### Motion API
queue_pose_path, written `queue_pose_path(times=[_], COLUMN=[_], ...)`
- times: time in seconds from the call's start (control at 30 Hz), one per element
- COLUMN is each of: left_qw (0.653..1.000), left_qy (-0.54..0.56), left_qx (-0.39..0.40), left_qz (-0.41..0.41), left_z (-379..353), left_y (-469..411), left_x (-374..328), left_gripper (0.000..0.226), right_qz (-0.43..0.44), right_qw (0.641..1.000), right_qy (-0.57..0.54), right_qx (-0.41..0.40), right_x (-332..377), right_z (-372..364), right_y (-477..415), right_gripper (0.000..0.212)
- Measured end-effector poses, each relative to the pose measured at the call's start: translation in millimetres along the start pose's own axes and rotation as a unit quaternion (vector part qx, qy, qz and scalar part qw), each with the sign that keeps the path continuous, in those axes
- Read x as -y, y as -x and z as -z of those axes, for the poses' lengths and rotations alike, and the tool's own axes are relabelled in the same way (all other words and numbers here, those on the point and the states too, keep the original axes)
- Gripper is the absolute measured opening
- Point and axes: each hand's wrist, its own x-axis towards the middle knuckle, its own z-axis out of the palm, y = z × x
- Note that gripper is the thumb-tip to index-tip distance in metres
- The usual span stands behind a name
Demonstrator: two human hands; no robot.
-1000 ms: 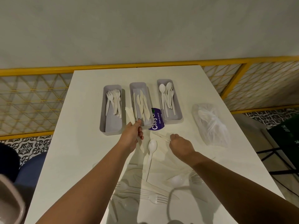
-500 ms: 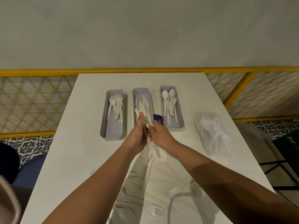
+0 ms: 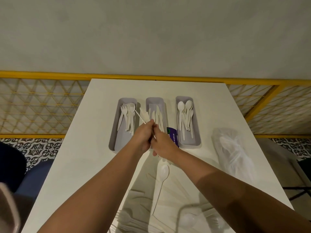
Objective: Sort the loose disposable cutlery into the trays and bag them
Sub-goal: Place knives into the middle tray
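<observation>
Since a second ago our right hand (image 3: 164,143) has joined the left hand (image 3: 143,137); both curl round a bundle of knives (image 3: 140,117) whose ends poke out up-left. Just beyond the knuckles lies the middle tray (image 3: 155,99). We judge them light, stiff, slippery: hold at the handles.

Three grey trays (image 3: 118,142) side by side: forks (image 3: 127,115), knives (image 3: 157,115), spoons (image 3: 185,115)
</observation>
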Motion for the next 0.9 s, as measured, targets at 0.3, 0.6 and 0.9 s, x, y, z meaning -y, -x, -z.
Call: queue_pose_path(times=[0.3,0.6,0.9], left_qw=[0.953,0.825,0.809], left_qy=[-0.277,-0.548,-0.566], left_qx=[-0.027,-0.038,-0.031], left_qz=[-0.116,-0.135,-0.158], left_z=[16,27,30], left_y=[-27,-51,-57], left_x=[-13,-11,-9], left_gripper=[0.040,0.067,0.059], right_qz=[-0.141,-0.249,-0.171], right_qw=[0.981,0.965,0.980], right_qy=[-0.136,-0.085,0.086], right_qx=[-0.005,-0.017,-0.046], right_x=[-4,-4,-7], right_z=[21,18,1], right_y=[-59,-113,-129], right_gripper=[0.021,0.011,0.042])
